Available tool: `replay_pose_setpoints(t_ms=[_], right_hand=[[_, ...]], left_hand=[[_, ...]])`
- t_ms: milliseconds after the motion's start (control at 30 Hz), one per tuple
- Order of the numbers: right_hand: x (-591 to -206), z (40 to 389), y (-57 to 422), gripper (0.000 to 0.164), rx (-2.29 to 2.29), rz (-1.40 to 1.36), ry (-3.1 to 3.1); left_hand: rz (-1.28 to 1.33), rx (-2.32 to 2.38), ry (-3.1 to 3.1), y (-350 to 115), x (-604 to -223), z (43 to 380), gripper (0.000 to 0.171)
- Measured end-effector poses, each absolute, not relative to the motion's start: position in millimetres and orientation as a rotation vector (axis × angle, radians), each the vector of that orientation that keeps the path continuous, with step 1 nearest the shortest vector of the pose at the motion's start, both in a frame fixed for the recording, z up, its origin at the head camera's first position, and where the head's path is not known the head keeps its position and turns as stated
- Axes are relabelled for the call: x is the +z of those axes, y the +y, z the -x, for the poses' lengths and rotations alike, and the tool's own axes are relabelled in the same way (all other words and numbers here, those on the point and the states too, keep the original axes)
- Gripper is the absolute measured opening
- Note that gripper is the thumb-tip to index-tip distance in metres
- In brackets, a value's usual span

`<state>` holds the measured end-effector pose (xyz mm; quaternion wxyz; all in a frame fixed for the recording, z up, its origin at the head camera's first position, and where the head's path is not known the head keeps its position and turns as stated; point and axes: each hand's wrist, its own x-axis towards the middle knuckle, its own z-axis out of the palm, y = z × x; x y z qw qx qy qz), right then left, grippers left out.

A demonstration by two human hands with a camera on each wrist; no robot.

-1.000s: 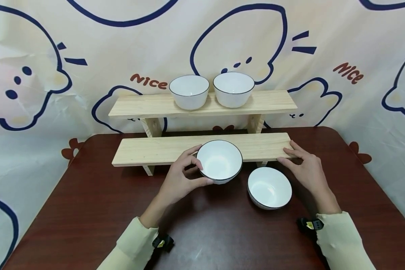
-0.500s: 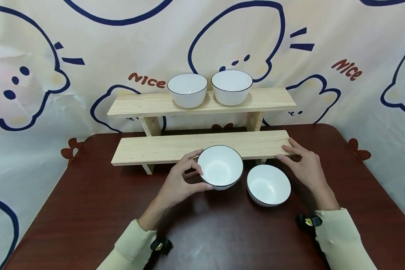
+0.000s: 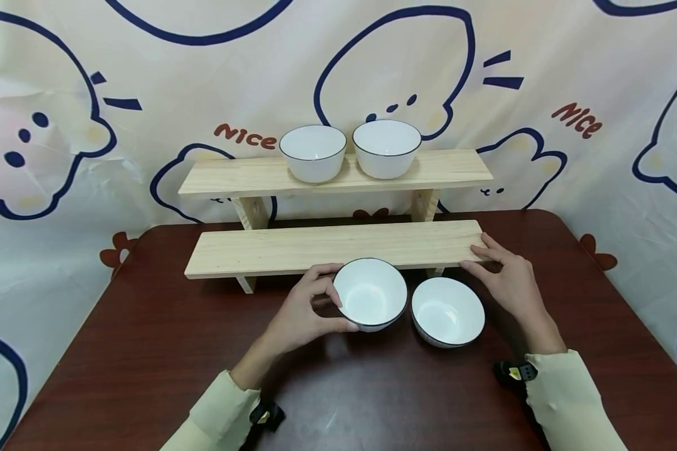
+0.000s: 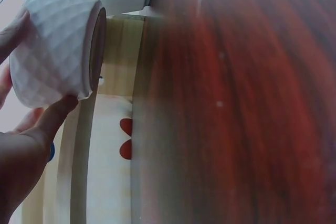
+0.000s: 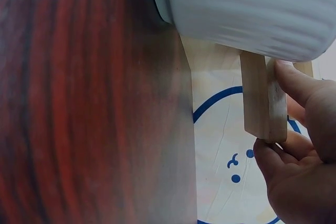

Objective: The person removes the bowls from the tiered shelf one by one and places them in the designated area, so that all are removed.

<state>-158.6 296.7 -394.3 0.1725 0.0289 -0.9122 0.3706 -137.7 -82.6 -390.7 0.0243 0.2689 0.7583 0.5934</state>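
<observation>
My left hand (image 3: 310, 307) grips a white bowl (image 3: 370, 292) with a dark rim by its left side, thumb in front and fingers behind. In the left wrist view the bowl (image 4: 58, 48) shows a dimpled outer wall and is held above the table. My right hand (image 3: 508, 275) holds the right end of the lower board (image 3: 316, 247) of a two-tier wooden shelf, thumb at its front edge in the right wrist view. A second white bowl (image 3: 448, 311) stands on the table just right of the held one, before the shelf.
On the upper board (image 3: 225, 177) two more white bowls, a left one (image 3: 313, 153) and a right one (image 3: 387, 149), stand side by side. The shelf stands at the back of the dark brown table (image 3: 146, 338). Behind hangs a cartoon-printed cloth (image 3: 203, 81).
My left hand has drawn the bowl off the lower board's front edge, toward me and slightly right. The right hand keeps its place at the board's end.
</observation>
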Motion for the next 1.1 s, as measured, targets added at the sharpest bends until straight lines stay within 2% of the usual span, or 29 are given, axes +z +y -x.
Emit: replay_pose_setpoints(t_ms=[1100], right_hand=[[-393.9,158.7,296.7,0.050,1.054,-0.078,-2.591]], left_hand=[[-0.838,1.608,2.332,-78.4,-397.1,140.6,0.043]])
